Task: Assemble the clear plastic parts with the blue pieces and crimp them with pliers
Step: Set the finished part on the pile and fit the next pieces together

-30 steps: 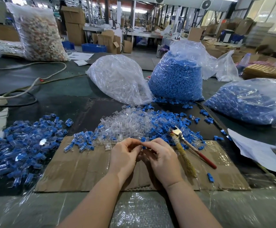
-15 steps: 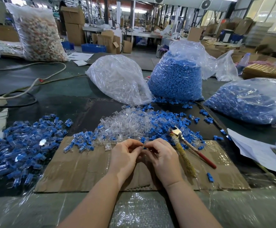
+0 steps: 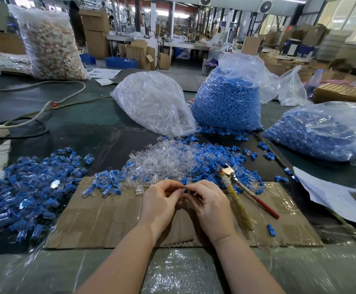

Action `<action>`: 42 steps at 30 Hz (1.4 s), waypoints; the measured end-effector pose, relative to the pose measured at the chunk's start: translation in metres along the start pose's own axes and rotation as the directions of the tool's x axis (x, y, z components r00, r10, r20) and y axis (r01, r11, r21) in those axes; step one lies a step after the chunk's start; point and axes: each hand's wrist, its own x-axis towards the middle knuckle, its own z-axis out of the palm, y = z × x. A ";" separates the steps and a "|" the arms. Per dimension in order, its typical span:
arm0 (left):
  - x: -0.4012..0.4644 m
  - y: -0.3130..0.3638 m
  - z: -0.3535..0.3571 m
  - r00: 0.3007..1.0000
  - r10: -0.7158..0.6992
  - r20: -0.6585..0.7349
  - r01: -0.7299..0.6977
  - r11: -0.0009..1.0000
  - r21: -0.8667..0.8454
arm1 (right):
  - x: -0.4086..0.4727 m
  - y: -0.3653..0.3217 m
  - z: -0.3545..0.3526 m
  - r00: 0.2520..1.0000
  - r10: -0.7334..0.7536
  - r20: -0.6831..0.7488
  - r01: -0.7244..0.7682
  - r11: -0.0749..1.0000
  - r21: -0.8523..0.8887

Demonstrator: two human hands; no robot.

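My left hand (image 3: 160,203) and my right hand (image 3: 210,205) meet fingertip to fingertip over a cardboard sheet (image 3: 100,221). Between them they pinch a small part, with a bit of blue (image 3: 186,191) showing; the fingers hide most of it. Just beyond the hands lies a heap of loose clear plastic parts (image 3: 162,162) mixed with loose blue pieces (image 3: 211,160). The pliers (image 3: 236,187) lie to the right of my right hand, jaws pointing away, handles red and yellow-wrapped. A pile of joined clear-and-blue parts (image 3: 30,187) spreads at the left.
Behind the heap stand a bag of clear parts (image 3: 151,100) and a bag of blue pieces (image 3: 228,98); another blue bag (image 3: 325,132) lies at the right. Papers (image 3: 329,196) sit at the right edge, cables (image 3: 24,122) at the left. One blue piece (image 3: 270,229) lies alone on the cardboard.
Both hands have stayed in place over the cardboard, with only slight finger movement around the small part. Nothing else has moved.
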 end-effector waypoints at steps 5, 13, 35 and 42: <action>0.001 0.000 0.000 1.000 0.013 0.005 -0.013 1.000 0.023 | 0.000 -0.002 0.000 1.000 -0.001 -0.015 0.001 1.000 0.005; 0.002 0.000 0.001 1.000 0.005 0.000 -0.005 1.000 0.026 | 0.000 0.002 0.002 1.000 -0.008 -0.017 0.008 1.000 0.001; 0.003 0.007 0.002 0.993 -0.120 -0.023 0.111 0.967 -0.229 | 0.030 0.025 -0.051 0.512 0.858 0.050 -0.607 0.402 -0.685; 0.003 0.008 -0.001 0.992 -0.125 -0.009 0.119 0.960 -0.254 | 0.033 0.017 -0.055 0.549 0.836 0.021 -0.650 0.442 -0.619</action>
